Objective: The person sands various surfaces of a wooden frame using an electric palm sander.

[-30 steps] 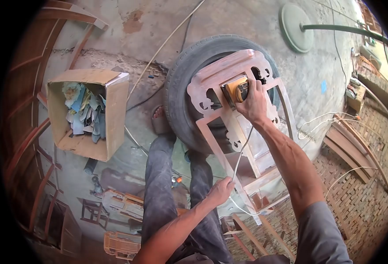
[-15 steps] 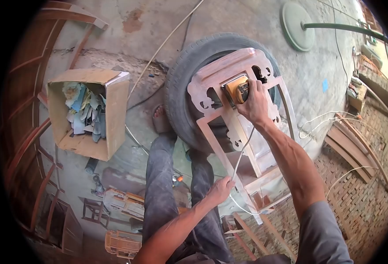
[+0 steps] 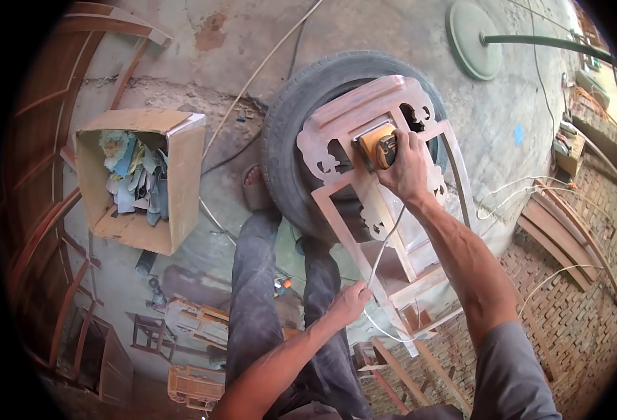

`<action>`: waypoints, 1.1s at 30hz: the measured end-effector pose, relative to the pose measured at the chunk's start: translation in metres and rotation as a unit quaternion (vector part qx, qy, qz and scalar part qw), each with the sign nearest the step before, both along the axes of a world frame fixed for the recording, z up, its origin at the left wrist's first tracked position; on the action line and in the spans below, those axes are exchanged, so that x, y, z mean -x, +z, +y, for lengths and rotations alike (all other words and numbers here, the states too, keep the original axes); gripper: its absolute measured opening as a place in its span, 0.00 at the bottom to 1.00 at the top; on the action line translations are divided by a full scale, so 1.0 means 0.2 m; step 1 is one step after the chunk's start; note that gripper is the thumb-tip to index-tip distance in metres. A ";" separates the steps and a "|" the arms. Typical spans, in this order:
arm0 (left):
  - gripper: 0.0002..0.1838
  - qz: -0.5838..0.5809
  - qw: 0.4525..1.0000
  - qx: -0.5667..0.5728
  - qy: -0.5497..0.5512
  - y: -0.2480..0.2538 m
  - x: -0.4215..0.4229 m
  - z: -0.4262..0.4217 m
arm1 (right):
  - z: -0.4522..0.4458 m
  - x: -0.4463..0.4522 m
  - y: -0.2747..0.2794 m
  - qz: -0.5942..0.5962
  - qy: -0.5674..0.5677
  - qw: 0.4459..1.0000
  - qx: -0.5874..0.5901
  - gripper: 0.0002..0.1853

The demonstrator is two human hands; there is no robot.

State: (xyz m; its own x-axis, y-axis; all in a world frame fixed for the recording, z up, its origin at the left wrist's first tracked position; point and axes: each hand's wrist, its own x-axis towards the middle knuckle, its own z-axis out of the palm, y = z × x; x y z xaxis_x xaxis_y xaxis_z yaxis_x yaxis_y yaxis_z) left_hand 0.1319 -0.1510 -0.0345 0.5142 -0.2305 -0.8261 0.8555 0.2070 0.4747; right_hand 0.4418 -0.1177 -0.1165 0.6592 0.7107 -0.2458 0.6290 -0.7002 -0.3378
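Observation:
My right hand (image 3: 404,168) is wrapped round a yellow and black electric sander (image 3: 377,145), its pad against the flat middle slat of a carved wooden chair frame (image 3: 343,126). Fretwork cut-outs flank that slat. The chair lies tilted back, its upper end resting on a large black tyre (image 3: 280,126). Lower down, my left hand (image 3: 351,302) is closed on the sander's pale power cord (image 3: 382,255), which runs up beside the chair to my right wrist. Part of the sander is hidden behind my right fingers.
At left stands a cardboard box (image 3: 184,189) of sandpaper scraps (image 3: 137,175). A round green stand base (image 3: 473,42) is at upper right. Wooden boards (image 3: 557,234) lie on the brick floor (image 3: 532,315) at right. Cords cross the concrete, and wooden frames (image 3: 196,322) sit lower left.
The sander and my right hand have shifted very slightly on the slat. My left hand still grips the cord, dropping a touch with it.

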 end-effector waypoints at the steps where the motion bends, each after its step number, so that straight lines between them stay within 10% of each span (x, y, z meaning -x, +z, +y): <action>1: 0.18 0.002 1.000 0.007 0.003 0.01 -0.01 0.01 | 0.02 0.00 0.01 0.005 -0.004 1.000 0.006 0.34; 33: 0.18 -0.025 0.998 0.018 0.060 -0.05 0.00 0.04 | 0.11 -0.06 0.00 0.028 -0.006 0.998 0.048 0.35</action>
